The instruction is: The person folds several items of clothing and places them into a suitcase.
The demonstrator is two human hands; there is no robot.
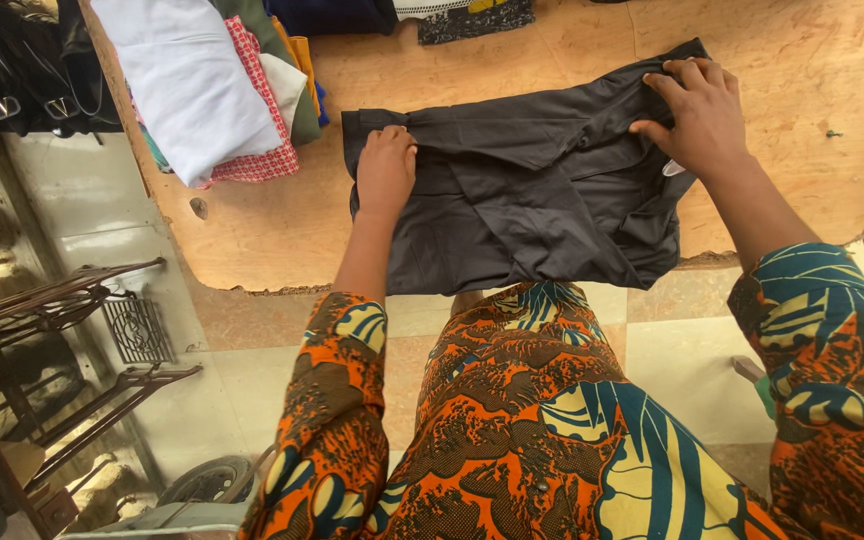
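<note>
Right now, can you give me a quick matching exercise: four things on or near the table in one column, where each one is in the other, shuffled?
Things:
1. left hand
2. right hand
3. stack of cloths
4. dark garment

Places:
A. far left part of the table
B. pressing the garment's left side
C. spread across the table's near edge
D. gripping the garment's upper right corner

Pairs: 1-B, 2-D, 3-A, 4-C

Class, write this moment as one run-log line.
left hand: pressing dark garment | right hand: gripping its far edge | surface: wooden table
</note>
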